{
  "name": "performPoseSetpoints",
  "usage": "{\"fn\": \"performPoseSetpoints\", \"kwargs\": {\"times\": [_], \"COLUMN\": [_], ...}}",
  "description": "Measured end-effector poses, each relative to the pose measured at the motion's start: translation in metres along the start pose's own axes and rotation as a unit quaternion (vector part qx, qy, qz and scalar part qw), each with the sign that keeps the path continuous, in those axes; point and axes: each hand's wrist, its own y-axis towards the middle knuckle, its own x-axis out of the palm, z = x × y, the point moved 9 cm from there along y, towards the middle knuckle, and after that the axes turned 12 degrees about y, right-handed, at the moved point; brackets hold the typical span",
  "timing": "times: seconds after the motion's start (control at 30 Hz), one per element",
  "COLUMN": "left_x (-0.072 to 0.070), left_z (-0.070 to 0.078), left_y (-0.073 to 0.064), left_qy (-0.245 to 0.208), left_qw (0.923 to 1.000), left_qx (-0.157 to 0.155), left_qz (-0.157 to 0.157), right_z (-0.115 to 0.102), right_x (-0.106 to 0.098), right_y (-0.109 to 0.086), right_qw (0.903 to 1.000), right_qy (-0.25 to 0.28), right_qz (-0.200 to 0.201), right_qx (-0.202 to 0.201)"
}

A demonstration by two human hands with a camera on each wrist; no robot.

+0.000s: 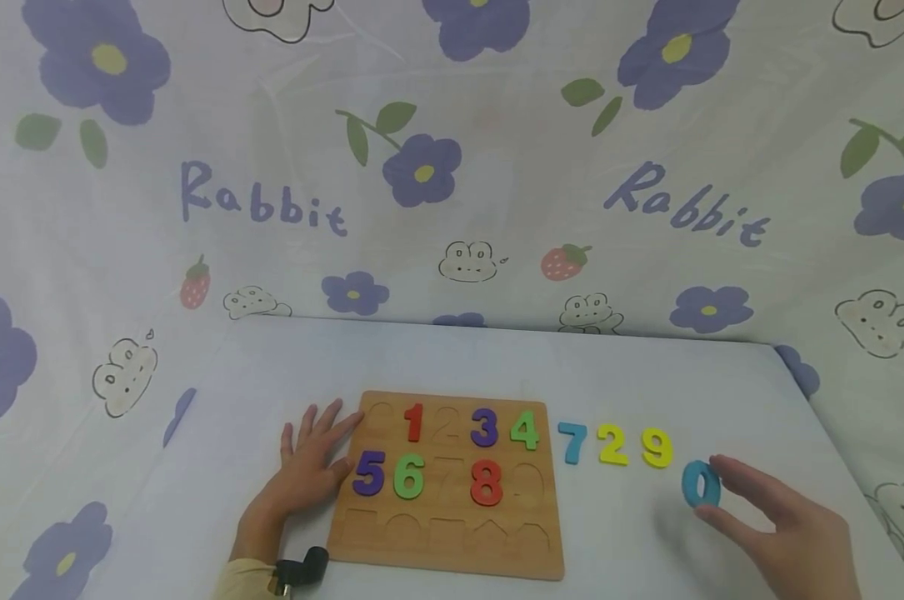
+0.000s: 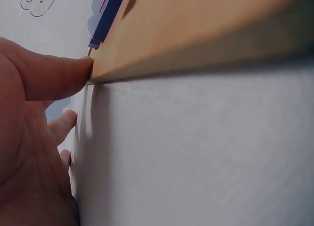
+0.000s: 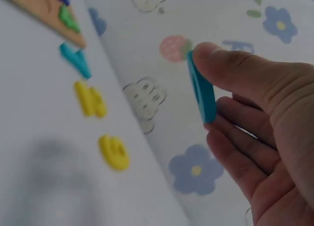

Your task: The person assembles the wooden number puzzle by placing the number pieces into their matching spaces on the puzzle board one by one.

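My right hand (image 1: 785, 521) pinches a blue number 0 (image 1: 701, 484) between thumb and fingers, raised over the table to the right of the other loose numbers. In the right wrist view the 0 (image 3: 201, 88) appears nearly edge-on. The left hand (image 1: 309, 467) lies with spread fingers at the left edge of a wooden number puzzle board (image 1: 452, 533), thumb and a fingertip touching it. Seated on the board are red 1, purple 3, green 4, purple 5, green 6 and a red 8 (image 1: 486, 483). Shallow outlined slots show elsewhere on it.
A blue 7 (image 1: 572, 442), a yellow 2 (image 1: 612, 445) and a yellow 9 (image 1: 657, 448) lie in a row right of the board. The white table (image 1: 616, 375) ends at a flower-and-rabbit patterned cloth (image 1: 496, 108) behind. A black device (image 1: 302, 568) sits on the left wrist.
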Motion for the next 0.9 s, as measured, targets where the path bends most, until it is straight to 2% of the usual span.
{"fn": "performPoseSetpoints", "kwargs": {"times": [0.1, 0.27, 0.4, 0.5, 0.63, 0.7, 0.83, 0.9], "left_x": [0.000, 0.001, 0.000, 0.000, 0.000, 0.001, -0.001, 0.000], "left_z": [-0.001, -0.002, -0.001, -0.001, -0.003, -0.003, -0.002, -0.002], "left_y": [0.000, 0.001, 0.002, 0.002, 0.003, 0.003, 0.001, 0.001], "left_qy": [-0.001, 0.000, -0.003, -0.001, -0.007, -0.013, -0.019, -0.017], "left_qw": [1.0000, 1.0000, 0.9999, 0.9999, 0.9997, 0.9988, 0.9978, 0.9982], "left_qx": [-0.002, 0.002, 0.008, 0.006, 0.008, 0.018, 0.028, 0.026], "left_qz": [0.000, 0.004, 0.014, 0.016, 0.024, 0.043, 0.057, 0.051], "right_z": [-0.027, -0.073, -0.108, -0.138, -0.180, -0.198, -0.227, -0.240], "right_x": [-0.004, -0.013, -0.014, -0.010, 0.004, 0.014, 0.041, 0.056], "right_y": [-0.002, 0.004, 0.012, 0.018, 0.025, 0.029, 0.040, 0.044], "right_qw": [0.9995, 0.9934, 0.9850, 0.9747, 0.9549, 0.9463, 0.9376, 0.9354], "right_qy": [-0.008, -0.006, 0.038, 0.088, 0.136, 0.149, 0.167, 0.179], "right_qz": [0.012, 0.050, 0.068, 0.068, 0.056, 0.046, 0.017, 0.000], "right_qx": [-0.030, -0.103, -0.154, -0.194, -0.258, -0.283, -0.305, -0.305]}}
